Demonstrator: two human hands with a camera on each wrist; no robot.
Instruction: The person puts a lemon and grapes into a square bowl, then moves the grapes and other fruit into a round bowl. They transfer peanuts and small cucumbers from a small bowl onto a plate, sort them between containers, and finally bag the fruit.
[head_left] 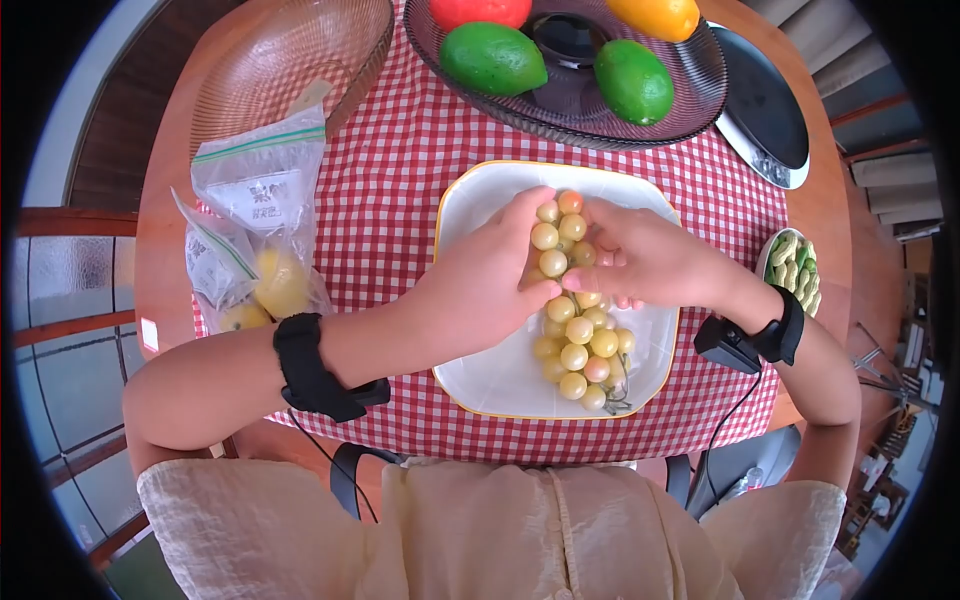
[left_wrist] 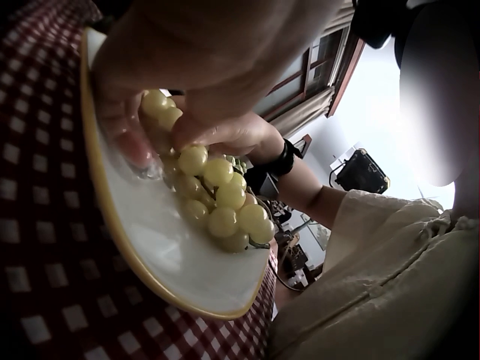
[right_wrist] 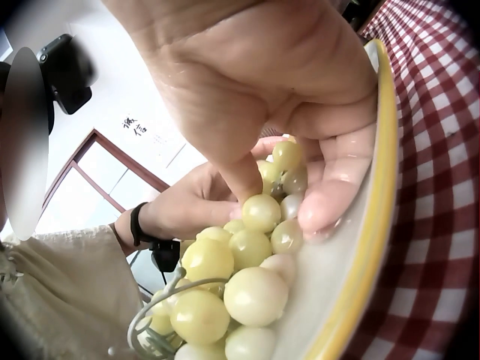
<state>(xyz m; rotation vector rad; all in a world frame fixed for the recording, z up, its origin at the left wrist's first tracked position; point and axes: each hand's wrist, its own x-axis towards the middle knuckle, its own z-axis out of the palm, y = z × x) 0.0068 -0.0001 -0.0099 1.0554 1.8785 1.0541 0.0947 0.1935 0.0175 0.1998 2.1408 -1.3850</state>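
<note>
A bunch of yellow-green grapes (head_left: 575, 356) lies lengthwise on a white, yellow-rimmed plate (head_left: 470, 385), its curly green stem towards me. My left hand (head_left: 478, 272) holds the upper part of the bunch from the left, thumb and fingers on either side of the grapes. From the right, my right hand (head_left: 655, 256) grips the same upper part, its thumb tip close to the left thumb. In the right wrist view, the right fingers (right_wrist: 330, 202) curl down beside the grapes, close over the plate. Left fingertips (left_wrist: 135, 148) also reach low by the plate in the left wrist view.
Beyond the plate stands a dark glass bowl (head_left: 480, 105) with green and other coloured fruit. A ribbed brown bowl (head_left: 290, 70) and plastic bags (head_left: 262, 190) with yellow fruit are at left. On the right are a dark oval tray (head_left: 755, 95) and a dish of peanut-like pods (head_left: 795, 265).
</note>
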